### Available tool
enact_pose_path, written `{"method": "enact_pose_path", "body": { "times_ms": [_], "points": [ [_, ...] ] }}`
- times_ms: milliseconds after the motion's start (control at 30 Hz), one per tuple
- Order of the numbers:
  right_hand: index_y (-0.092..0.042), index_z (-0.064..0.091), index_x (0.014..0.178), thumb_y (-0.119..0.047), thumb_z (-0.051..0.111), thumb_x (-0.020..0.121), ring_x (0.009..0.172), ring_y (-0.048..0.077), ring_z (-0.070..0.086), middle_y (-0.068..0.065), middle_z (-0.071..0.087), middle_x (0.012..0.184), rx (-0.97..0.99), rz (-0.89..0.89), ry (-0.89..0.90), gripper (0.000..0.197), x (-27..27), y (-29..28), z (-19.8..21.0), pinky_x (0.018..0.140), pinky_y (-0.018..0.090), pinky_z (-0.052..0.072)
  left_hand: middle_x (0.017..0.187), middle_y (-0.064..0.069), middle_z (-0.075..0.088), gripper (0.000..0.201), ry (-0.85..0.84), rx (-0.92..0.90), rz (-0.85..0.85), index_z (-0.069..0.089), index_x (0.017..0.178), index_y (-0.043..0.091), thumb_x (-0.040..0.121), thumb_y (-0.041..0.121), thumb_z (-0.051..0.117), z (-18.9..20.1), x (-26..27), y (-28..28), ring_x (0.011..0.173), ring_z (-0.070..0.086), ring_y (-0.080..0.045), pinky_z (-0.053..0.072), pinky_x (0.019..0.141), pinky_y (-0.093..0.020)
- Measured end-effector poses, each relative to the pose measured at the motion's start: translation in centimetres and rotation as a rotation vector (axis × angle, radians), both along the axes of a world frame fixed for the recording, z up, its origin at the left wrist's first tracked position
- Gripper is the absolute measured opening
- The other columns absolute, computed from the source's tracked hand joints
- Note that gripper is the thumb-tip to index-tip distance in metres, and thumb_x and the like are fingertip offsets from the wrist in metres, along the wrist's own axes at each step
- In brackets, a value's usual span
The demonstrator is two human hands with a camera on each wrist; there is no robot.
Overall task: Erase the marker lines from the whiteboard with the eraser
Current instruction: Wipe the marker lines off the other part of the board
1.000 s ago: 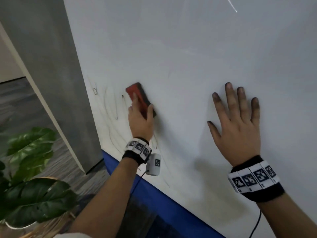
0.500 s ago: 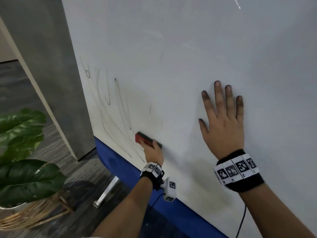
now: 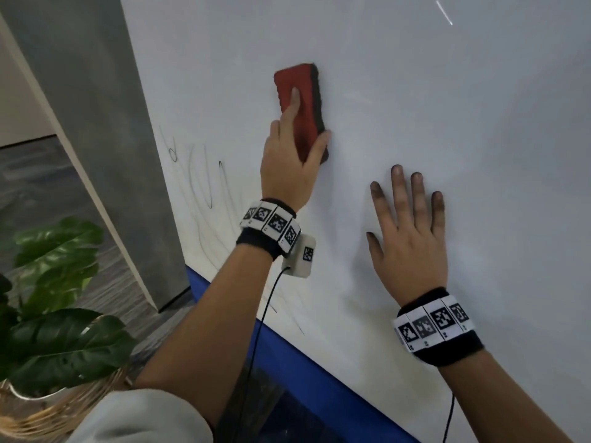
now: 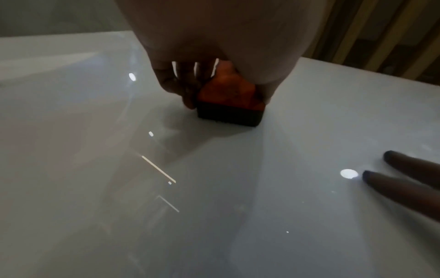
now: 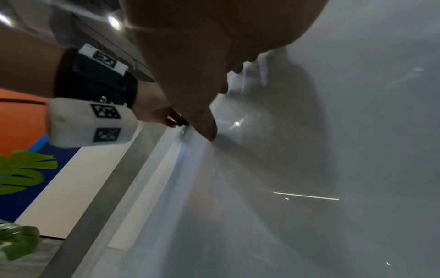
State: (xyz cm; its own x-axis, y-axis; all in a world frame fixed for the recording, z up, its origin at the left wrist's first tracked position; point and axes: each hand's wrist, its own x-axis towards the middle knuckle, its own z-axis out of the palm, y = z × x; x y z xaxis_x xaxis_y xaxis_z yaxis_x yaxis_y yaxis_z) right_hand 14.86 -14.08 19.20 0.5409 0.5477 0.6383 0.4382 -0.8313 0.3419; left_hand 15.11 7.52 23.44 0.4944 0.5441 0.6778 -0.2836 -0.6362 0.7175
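A red eraser [image 3: 299, 100] with a black felt side presses flat against the whiteboard [image 3: 415, 107]. My left hand [image 3: 292, 161] grips its lower half, forefinger laid along the red back and thumb on its right edge. The left wrist view shows the eraser [image 4: 229, 101] end-on, with fingers on one side of it and the thumb on the other. Thin black marker lines [image 3: 208, 183] loop on the board's lower left, left of and below my left wrist. My right hand [image 3: 407, 231] lies flat on the board with fingers spread and ink-darkened tips, right of and below the eraser.
A grey pillar [image 3: 96, 123] stands just left of the board's edge. A blue strip [image 3: 313, 372] runs along the board's bottom. A leafy plant [image 3: 54, 314] in a woven basket sits on the floor at lower left. A cable hangs from each wrist.
My left hand has swept the eraser from near the board's bottom edge up and to the right. The right hand stays flat on the board.
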Motion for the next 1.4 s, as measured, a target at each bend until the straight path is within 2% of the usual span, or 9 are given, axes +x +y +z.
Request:
{"method": "enact_pose_path", "body": {
  "times_ms": [167,400,567,700,833,1067,1233,1333,1400],
  "points": [
    [-0.016,0.012,0.163,-0.032,0.06,0.096,0.157,0.033,-0.004,0.011,-0.008,0.17,-0.012,-0.011,0.023,0.083,-0.2,-0.1,-0.3,0.126,0.051,-0.004,0.15,0.01,0.046,0.075,0.074,-0.368,-0.094,0.017,0.155,0.041,0.093,0.06,0.055,-9.1,-0.7,-3.8,0.13,0.053,-0.009,0.049,0.109,-0.038],
    [-0.018,0.013,0.162,-0.029,0.061,0.096,0.156,0.032,-0.007,0.011,-0.006,0.17,-0.015,-0.02,0.03,0.083,-0.5,-0.2,-0.9,0.126,0.051,-0.005,0.149,0.011,0.047,0.073,0.304,-0.679,-0.107,0.009,0.156,0.046,0.1,0.046,0.055,-22.0,-3.6,-9.1,0.124,0.056,-0.009,0.043,0.103,-0.024],
    [-0.018,0.014,0.162,-0.026,0.064,0.094,0.155,0.033,-0.009,0.013,-0.003,0.17,-0.023,-0.043,0.018,0.084,-0.8,-0.8,-2.8,0.124,0.048,-0.013,0.16,-0.001,0.035,0.07,0.441,-0.829,-0.03,0.001,0.16,0.032,0.105,0.04,0.044,-29.5,-3.1,-10.0,0.132,0.054,-0.027,0.041,0.107,-0.03],
    [-0.019,0.014,0.162,-0.026,0.064,0.093,0.154,0.038,-0.006,0.015,-0.003,0.17,-0.04,-0.07,0.019,0.086,-1.1,-1.0,-5.7,0.124,0.05,-0.012,0.147,-0.022,0.047,0.071,0.58,-1.101,0.018,-0.004,0.161,0.018,0.107,0.029,0.041,-36.6,-2.6,-10.4,0.122,0.057,-0.04,0.045,0.101,-0.032],
    [-0.02,0.011,0.163,-0.025,0.065,0.093,0.153,0.038,-0.009,0.015,-0.004,0.169,-0.091,-0.081,0.046,0.088,-1.7,-1.7,-8.6,0.123,0.049,-0.014,0.144,-0.029,0.048,0.07,0.709,-1.292,0.042,-0.002,0.16,0.012,0.108,0.027,0.041,-38.1,-2.6,-11.7,0.123,0.056,-0.042,0.045,0.099,-0.037],
    [-0.02,0.011,0.163,-0.03,0.064,0.095,0.151,0.037,-0.012,0.015,-0.004,0.169,-0.097,-0.073,0.048,0.087,-1.4,-2.0,-10.1,0.122,0.049,-0.016,0.154,0.005,0.043,0.069,0.347,-0.885,-0.017,0.009,0.159,0.031,0.104,0.036,0.05,-34.0,-2.4,-10.8,0.131,0.05,-0.01,0.04,0.11,-0.025],
    [-0.021,0.012,0.163,-0.027,0.064,0.095,0.152,0.038,-0.013,0.013,-0.006,0.168,-0.091,-0.055,0.055,0.086,-1.6,-2.0,-11.7,0.123,0.051,-0.013,0.156,-0.019,0.036,0.067,0.584,-1.226,0.112,0.007,0.16,0.013,0.106,0.028,0.044,-42.4,-1.6,-8.7,0.139,0.043,-0.038,0.034,0.118,-0.042],
    [-0.02,0.014,0.163,-0.026,0.064,0.095,0.153,0.037,-0.012,0.013,-0.002,0.169,-0.12,-0.037,0.042,0.084,-1.4,-2.6,-12.6,0.125,0.051,-0.012,0.155,-0.018,0.037,0.08,0.67,-1.294,0.162,0.012,0.159,0.008,0.098,0.042,0.05,-50.5,0.7,-6.6,0.14,0.042,-0.04,0.033,0.119,-0.049],
    [-0.02,0.016,0.162,-0.024,0.066,0.094,0.153,0.037,-0.012,0.013,-0.003,0.169,-0.122,-0.042,0.051,0.085,-1.4,-2.5,-12.8,0.125,0.052,-0.01,0.153,-0.014,0.042,0.084,0.673,-1.326,0.161,0.01,0.16,0.017,0.094,0.048,0.051,-50.1,1.5,-4.5,0.134,0.049,-0.038,0.039,0.114,-0.051]
  ]
}}
